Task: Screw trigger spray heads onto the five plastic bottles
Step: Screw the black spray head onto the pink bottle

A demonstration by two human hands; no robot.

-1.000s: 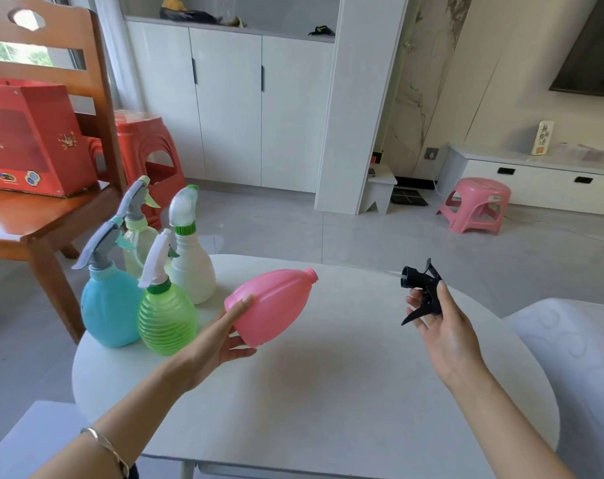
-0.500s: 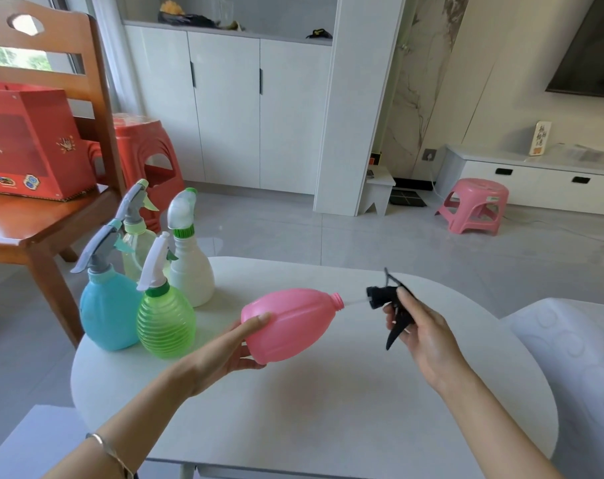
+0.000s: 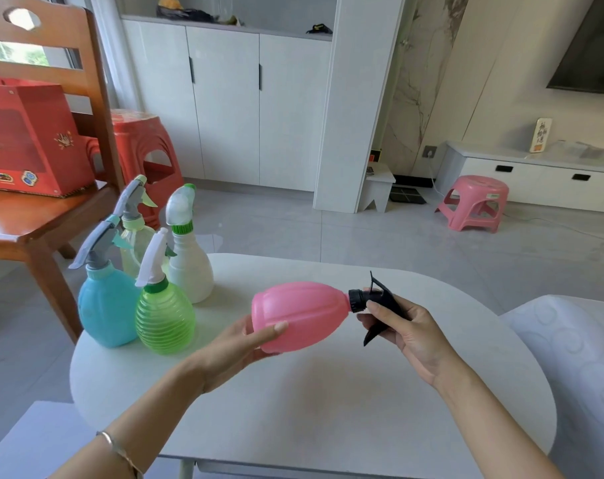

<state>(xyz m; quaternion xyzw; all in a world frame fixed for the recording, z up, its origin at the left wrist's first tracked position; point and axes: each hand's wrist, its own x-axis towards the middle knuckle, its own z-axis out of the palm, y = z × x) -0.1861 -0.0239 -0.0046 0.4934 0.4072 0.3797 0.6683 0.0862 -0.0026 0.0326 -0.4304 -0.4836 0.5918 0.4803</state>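
At 9 o'clock a wooden chair carries a red box. On the white bench, at its 10 o'clock edge, four capped bottles stand close together: blue bottle, pale bottle, green bottle and white bottle. The left hand cups the base of the pink bottle, held sideways above the bench with its neck toward 3 o'clock. The black spray head sits against that neck, and the right hand has its fingers curled around it. A pink stool stands on the floor at 2 o'clock.
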